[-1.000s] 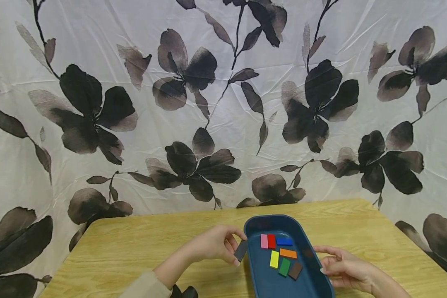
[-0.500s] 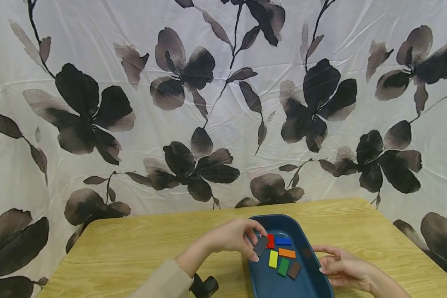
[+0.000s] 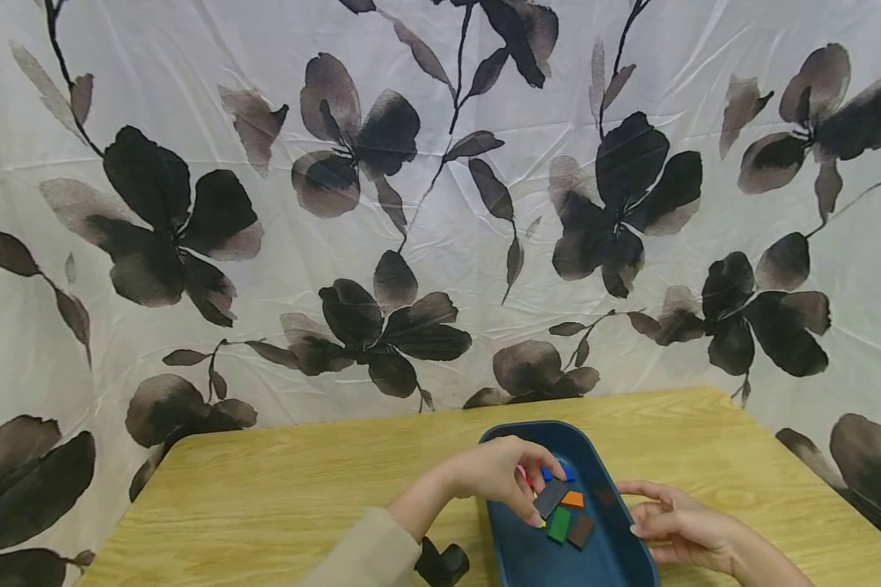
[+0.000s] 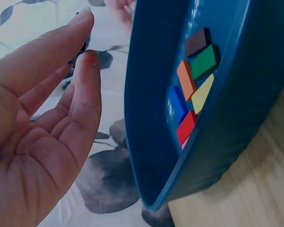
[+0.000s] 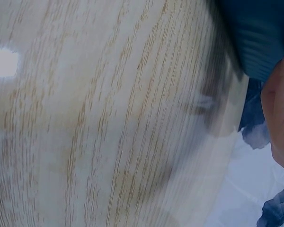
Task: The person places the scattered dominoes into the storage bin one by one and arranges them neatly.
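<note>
My left hand [image 3: 502, 477] pinches a dark grey rectangular block [image 3: 552, 498] between thumb and fingers, above the inside of a blue tray [image 3: 517, 550]. Beneath and around it in the tray lie flat blocks: green [image 3: 560, 524], brown [image 3: 581, 531], orange [image 3: 573, 499] and blue [image 3: 568, 473]. Red, pink and yellow blocks are partly covered by the hand; the left wrist view shows the red block [image 4: 186, 127] and the yellow block [image 4: 203, 94] better. Against the tray's right outer side, my right hand [image 3: 679, 526] rests with loosely bent fingers and the thumb at the rim.
The tray stands on a light wood table [image 3: 301, 489]. A floral cloth [image 3: 440, 204] hangs behind the table's far edge. A black device [image 3: 443, 561] shows below the left wrist.
My left hand has carried the dark grey block rightward, from outside the tray's left rim to above the coloured blocks. The right hand has stayed at the tray's side.
</note>
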The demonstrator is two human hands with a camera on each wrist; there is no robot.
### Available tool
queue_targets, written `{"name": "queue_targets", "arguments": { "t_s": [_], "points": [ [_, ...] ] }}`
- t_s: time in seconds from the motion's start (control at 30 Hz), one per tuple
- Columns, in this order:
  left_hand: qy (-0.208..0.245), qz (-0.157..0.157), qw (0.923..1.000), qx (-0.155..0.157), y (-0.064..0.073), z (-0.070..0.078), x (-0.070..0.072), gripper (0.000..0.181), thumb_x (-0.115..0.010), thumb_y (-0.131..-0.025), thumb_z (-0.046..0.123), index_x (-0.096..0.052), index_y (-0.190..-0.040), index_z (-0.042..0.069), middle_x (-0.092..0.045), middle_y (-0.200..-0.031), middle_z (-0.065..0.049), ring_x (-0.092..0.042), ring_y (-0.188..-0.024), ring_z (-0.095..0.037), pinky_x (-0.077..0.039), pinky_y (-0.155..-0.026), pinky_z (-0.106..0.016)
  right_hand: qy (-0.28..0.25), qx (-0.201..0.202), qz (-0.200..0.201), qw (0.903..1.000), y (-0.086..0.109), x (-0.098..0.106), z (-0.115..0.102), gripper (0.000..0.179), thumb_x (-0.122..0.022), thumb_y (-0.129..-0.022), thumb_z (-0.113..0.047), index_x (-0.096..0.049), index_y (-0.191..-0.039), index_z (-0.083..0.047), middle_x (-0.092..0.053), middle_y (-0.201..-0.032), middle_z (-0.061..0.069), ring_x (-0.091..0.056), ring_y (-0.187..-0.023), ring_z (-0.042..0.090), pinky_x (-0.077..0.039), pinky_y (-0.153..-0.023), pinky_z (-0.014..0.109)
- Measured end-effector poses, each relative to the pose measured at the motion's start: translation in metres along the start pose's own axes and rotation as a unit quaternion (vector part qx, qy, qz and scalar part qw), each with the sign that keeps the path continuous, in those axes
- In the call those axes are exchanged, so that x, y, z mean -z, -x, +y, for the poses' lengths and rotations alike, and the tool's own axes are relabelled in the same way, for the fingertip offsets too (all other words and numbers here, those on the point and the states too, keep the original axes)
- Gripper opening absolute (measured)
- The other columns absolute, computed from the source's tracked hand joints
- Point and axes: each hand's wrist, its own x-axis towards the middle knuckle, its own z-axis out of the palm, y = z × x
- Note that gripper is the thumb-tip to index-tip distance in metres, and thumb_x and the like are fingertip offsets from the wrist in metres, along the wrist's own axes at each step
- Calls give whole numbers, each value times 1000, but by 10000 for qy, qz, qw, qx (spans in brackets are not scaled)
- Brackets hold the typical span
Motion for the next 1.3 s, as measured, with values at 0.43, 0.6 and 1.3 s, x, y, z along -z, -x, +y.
{"name": "queue_targets", "arguments": {
  "t_s": [0.43, 0.6, 1.3],
  "points": [
    [241, -119, 9992, 279, -36, -14, -15, 45, -74, -74, -6, -61, -117, 4, -56, -80, -3, -53, -69, -10, -47, -62, -20, 112, -23, 121, 9999, 2, -1, -1, 48, -41, -93, 5, -32, -138, -6, -61, -98, 1, -62, -94, 17, -49, -86, 34],
    [527, -237, 9976, 394, -51, -22, -25, 45, -72, -75, -8, -61, -117, 2, -56, -80, -1, -53, -69, -9, -47, -63, -20, 104, -56, 143, 9998, 2, -1, -2, 49, -41, -93, 4, -29, -140, -6, -60, -97, 1, -62, -94, 16, -49, -87, 34],
    [314, -1375, 9850, 991, -69, -34, -44, 44, -66, -78, -12, -61, -119, 3, -59, -72, -2, -54, -69, -5, -44, -61, -17, 185, -119, 221, 9995, 0, -2, -4, 46, -43, -93, 3, -32, -137, -6, -60, -100, 4, -62, -95, 17, -48, -89, 36]
  ]
}}
